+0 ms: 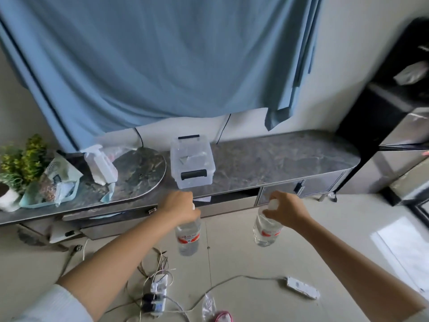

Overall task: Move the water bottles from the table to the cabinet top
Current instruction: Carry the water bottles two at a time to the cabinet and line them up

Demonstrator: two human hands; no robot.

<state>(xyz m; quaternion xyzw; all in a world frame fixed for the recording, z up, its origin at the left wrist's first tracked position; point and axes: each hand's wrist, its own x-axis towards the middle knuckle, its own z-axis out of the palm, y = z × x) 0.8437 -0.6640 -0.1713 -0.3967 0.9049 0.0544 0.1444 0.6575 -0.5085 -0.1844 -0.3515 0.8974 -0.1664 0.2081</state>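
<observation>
Above the floor, just short of the cabinet (267,156), left hand (180,206) and right hand (286,211) each pinch 1 full, heavy, slick bottle (188,238) (265,231) by the neck, dangling it upright.

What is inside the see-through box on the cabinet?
The clear box on the cabinet top looks mostly empty. One small pale, flat thing shows through the lid; what it is cannot be told. The dark handle hides the front bottom.
</observation>
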